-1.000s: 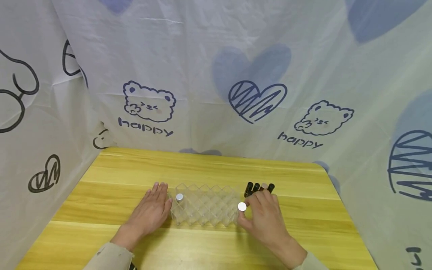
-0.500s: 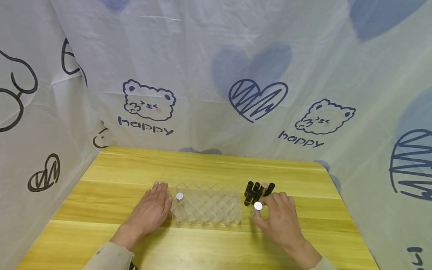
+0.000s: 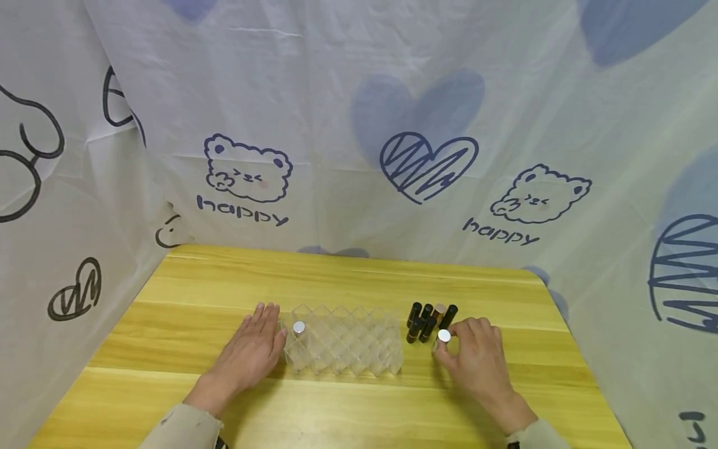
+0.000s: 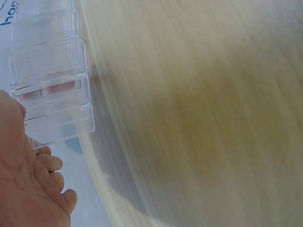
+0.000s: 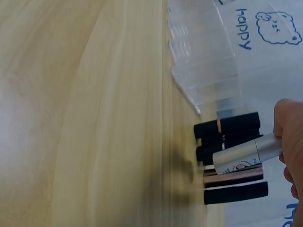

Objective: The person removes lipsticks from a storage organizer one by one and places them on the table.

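A clear lipstick organizer (image 3: 346, 342) with diamond-shaped compartments lies on the table. One silver-capped lipstick (image 3: 299, 327) stands in a compartment at its left end. My left hand (image 3: 247, 354) rests beside that end, fingers straight and its thumb side against the wall. Between thumb and fingers, my right hand (image 3: 478, 357) pinches the top of a silver lipstick (image 5: 242, 155), held roughly upright. Just left of and behind it stands a cluster of several black lipsticks (image 3: 414, 330) with one rose-gold lipstick (image 3: 439, 312). Whether the held lipstick touches the table I cannot tell.
The yellow wood-grain table (image 3: 336, 411) extends around the organizer. Behind and beside it hangs a white cloth (image 3: 331, 125) printed with hearts, bears and lettering.
My right hand has moved right, from the organizer's right end to the right side of the lipstick cluster, with the silver lipstick in its fingers. The left hand stays put.
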Demonstrator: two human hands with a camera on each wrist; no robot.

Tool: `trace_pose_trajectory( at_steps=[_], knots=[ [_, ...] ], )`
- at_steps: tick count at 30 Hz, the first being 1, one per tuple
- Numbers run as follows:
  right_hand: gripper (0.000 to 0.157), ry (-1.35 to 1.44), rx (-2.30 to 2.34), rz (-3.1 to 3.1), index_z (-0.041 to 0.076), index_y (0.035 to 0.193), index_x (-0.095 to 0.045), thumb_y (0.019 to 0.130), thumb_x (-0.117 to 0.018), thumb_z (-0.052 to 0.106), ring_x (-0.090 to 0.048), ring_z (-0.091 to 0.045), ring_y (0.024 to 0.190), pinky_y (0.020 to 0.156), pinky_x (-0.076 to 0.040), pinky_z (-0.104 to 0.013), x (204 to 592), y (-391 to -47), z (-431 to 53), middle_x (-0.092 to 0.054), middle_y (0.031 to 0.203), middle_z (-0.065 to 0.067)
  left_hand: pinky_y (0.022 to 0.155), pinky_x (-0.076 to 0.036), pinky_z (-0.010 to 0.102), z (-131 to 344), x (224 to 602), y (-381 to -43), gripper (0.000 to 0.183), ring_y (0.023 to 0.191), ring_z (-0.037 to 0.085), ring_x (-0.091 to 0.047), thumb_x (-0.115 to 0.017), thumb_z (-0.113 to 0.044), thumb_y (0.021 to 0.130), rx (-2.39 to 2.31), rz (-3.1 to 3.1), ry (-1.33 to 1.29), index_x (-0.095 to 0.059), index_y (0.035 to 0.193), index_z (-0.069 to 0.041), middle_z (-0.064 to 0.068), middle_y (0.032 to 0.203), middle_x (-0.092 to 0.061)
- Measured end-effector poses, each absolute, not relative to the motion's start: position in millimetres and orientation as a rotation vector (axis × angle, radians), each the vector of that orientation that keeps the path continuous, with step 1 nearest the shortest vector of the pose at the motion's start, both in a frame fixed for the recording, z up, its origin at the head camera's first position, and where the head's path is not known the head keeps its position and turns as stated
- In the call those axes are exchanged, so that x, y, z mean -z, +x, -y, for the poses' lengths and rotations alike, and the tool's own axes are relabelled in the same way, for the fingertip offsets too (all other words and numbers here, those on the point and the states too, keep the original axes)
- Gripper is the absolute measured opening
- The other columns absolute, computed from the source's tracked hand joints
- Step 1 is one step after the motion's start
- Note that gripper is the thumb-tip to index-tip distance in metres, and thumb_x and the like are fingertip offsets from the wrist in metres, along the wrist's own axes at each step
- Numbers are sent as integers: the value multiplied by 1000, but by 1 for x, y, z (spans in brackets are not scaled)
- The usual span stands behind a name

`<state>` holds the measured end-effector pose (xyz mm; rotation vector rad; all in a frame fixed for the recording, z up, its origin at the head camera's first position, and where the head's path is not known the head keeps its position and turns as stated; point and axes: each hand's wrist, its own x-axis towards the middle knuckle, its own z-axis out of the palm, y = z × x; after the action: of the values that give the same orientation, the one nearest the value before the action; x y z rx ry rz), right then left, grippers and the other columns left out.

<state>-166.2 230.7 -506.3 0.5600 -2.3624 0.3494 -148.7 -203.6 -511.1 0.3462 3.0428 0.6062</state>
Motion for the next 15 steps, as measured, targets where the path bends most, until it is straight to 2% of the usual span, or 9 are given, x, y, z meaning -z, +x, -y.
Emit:
trace_pose_trajectory(
  at_steps=[15],
  knots=[
    [22, 497, -353, 2395, 2, 82, -70, 78, -74, 23, -53, -31, 75, 67, -36, -36, 521, -183, -239, -64, 79, -10, 131, -16, 62, 204, 512, -149, 67, 161, 44, -17, -28, -40, 117, -609, -3028, 340, -22, 164, 7, 27, 171, -25]
  ],
)
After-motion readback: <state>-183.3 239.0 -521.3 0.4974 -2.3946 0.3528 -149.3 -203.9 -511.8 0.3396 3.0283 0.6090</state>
